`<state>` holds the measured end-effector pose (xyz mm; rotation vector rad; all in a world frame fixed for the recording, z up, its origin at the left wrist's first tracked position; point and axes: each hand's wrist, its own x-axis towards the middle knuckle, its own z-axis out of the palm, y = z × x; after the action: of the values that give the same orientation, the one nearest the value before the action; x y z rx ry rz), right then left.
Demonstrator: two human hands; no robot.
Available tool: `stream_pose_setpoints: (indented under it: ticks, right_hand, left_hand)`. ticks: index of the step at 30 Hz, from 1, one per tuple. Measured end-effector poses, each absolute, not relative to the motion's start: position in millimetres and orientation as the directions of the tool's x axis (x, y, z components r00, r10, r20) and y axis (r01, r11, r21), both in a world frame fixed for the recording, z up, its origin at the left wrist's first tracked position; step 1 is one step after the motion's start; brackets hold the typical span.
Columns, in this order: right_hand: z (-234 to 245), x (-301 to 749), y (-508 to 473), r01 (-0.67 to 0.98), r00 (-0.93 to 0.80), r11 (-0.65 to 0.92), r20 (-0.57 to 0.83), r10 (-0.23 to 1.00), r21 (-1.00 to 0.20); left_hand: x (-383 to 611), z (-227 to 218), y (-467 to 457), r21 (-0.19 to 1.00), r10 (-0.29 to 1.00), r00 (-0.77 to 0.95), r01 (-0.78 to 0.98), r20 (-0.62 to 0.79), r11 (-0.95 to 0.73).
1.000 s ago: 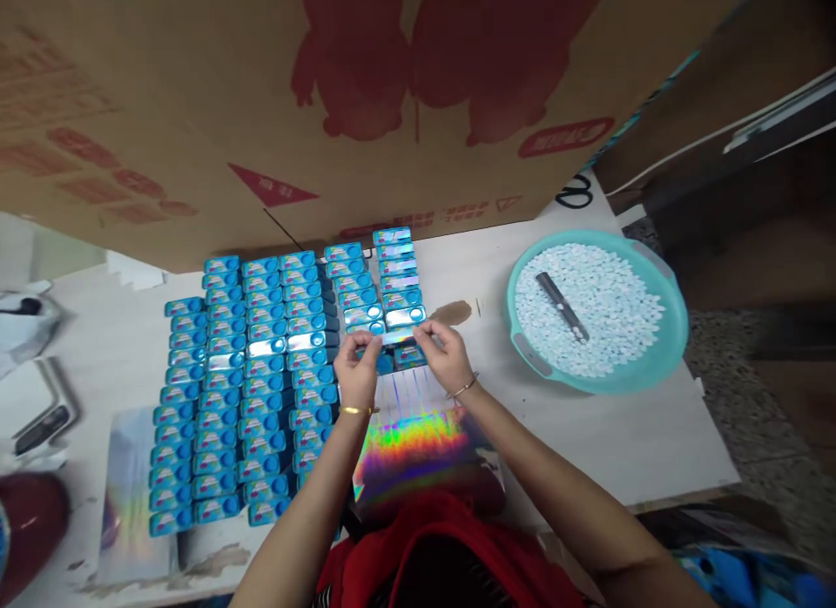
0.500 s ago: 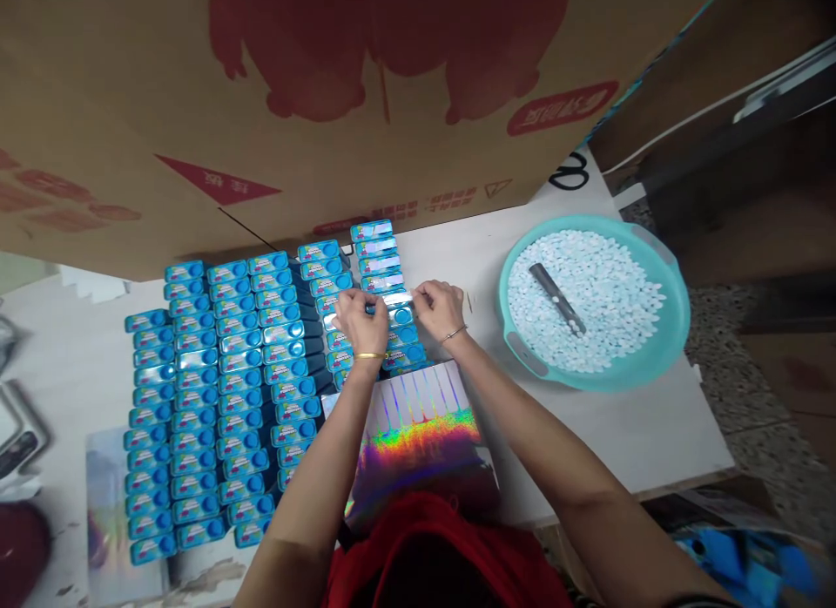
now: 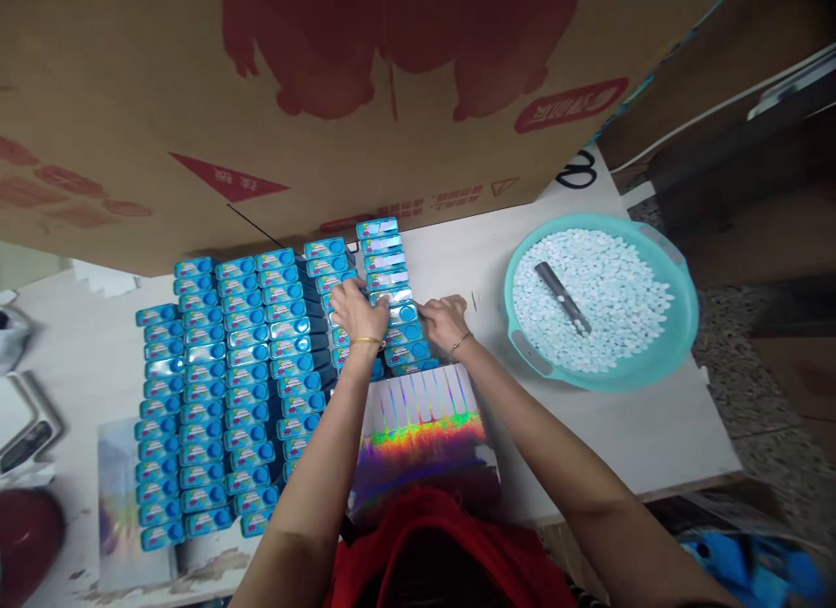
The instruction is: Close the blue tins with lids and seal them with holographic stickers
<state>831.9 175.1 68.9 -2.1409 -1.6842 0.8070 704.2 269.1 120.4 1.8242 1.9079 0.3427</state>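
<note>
Several rows of small blue tins (image 3: 248, 373) cover the white table (image 3: 588, 434). My left hand (image 3: 354, 312) and my right hand (image 3: 444, 319) press down on either end of a shiny silver sticker strip (image 3: 392, 296) laid across a tin in the rightmost row (image 3: 388, 277). Both hands have their fingers curled, pinching the strip's ends. Just below my wrists lies a holographic sticker sheet (image 3: 421, 434) with several strips cut at its top edge.
A teal basin (image 3: 679, 277) full of small white tablets with a dark scoop (image 3: 562, 296) stands at the right. A large cardboard box (image 3: 293, 94) fills the back. Scissors (image 3: 578, 168) lie behind the basin. Another holographic sheet (image 3: 121, 503) lies at the left.
Both hands carried the silver strip from above the sheet up to the rightmost row of tins and lowered it onto a tin.
</note>
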Motion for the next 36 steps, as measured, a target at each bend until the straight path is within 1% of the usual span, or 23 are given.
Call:
stream_pose_setpoints:
  ticks: [2, 4, 6, 7, 8, 9, 11, 14, 16, 17, 20, 22, 23, 26, 28, 31, 36]
  right_hand:
    - [75.3, 835.5, 175.0, 0.832, 0.164, -0.279, -0.268, 0.949, -0.479]
    - [86.4, 834.9, 170.8, 0.837, 0.220, -0.292, -0.203, 0.954, -0.463]
    - [100.6, 826.5, 161.5, 0.818, 0.257, -0.263, -0.084, 0.963, -0.511]
    - [108.0, 818.9, 155.2, 0.805, 0.249, -0.222, -0.027, 0.968, -0.551]
    - [114.9, 809.1, 148.2, 0.787, 0.223, -0.169, 0.018, 0.975, -0.593]
    - [121.0, 797.4, 141.0, 0.766, 0.187, -0.115, 0.049, 0.981, -0.632]
    - [129.3, 771.1, 127.5, 0.729, 0.104, -0.032, 0.064, 0.993, -0.684]
    - [131.7, 734.8, 113.9, 0.723, 0.007, 0.009, 0.021, 1.000, -0.691]
    - [130.5, 718.5, 110.1, 0.734, -0.033, 0.019, -0.007, 0.999, -0.679]
    - [130.3, 713.0, 109.6, 0.738, -0.054, 0.031, -0.012, 0.998, -0.674]
    - [132.6, 704.5, 111.0, 0.738, -0.138, 0.082, -0.031, 0.990, -0.670]
    - [134.7, 703.0, 112.6, 0.729, -0.157, 0.069, -0.068, 0.985, -0.680]
    - [135.1, 703.0, 113.3, 0.723, -0.147, 0.047, -0.087, 0.985, -0.689]
    - [133.1, 704.0, 114.3, 0.694, -0.097, -0.018, -0.119, 0.988, -0.720]
    - [130.2, 704.5, 114.2, 0.677, -0.080, -0.040, -0.127, 0.989, -0.735]
    - [126.8, 704.1, 113.5, 0.671, -0.056, -0.070, -0.145, 0.988, -0.738]
    - [125.1, 702.0, 111.3, 0.706, -0.034, -0.079, -0.146, 0.989, -0.704]
  left_hand:
    - [700.0, 121.1, 270.2, 0.505, 0.987, 0.016, 0.860, -0.162, 0.069]
    - [685.5, 125.7, 268.6, 0.573, 0.983, 0.105, 0.820, -0.151, 0.001]
    - [658.9, 134.8, 261.4, 0.657, 0.945, 0.303, 0.739, -0.122, -0.152]
    - [641.8, 140.4, 255.2, 0.673, 0.901, 0.421, 0.697, -0.103, -0.248]
    - [623.5, 146.2, 247.4, 0.666, 0.845, 0.528, 0.662, -0.089, -0.344]
    - [604.8, 151.5, 238.3, 0.632, 0.787, 0.610, 0.647, -0.093, -0.427]
    - [571.0, 158.3, 218.4, 0.528, 0.714, 0.686, 0.662, -0.141, -0.532]
    - [539.4, 156.7, 192.1, 0.405, 0.695, 0.686, 0.711, -0.217, -0.575]
    - [532.2, 151.8, 181.2, 0.385, 0.715, 0.657, 0.740, -0.241, -0.551]
    - [531.2, 150.0, 178.0, 0.403, 0.722, 0.644, 0.748, -0.251, -0.527]
    - [531.1, 150.6, 174.9, 0.514, 0.730, 0.630, 0.733, -0.266, -0.446]
    - [529.3, 155.0, 174.9, 0.545, 0.728, 0.646, 0.705, -0.230, -0.454]
    - [527.8, 157.4, 174.6, 0.530, 0.728, 0.658, 0.695, -0.194, -0.486]
    - [523.8, 161.4, 170.8, 0.419, 0.703, 0.706, 0.665, -0.083, -0.618]
    - [523.2, 160.1, 166.2, 0.360, 0.683, 0.729, 0.649, -0.044, -0.670]
    - [524.7, 154.3, 158.0, 0.331, 0.685, 0.728, 0.651, -0.018, -0.683]
    - [518.7, 152.7, 139.3, 0.340, 0.716, 0.698, 0.670, 0.014, -0.660]
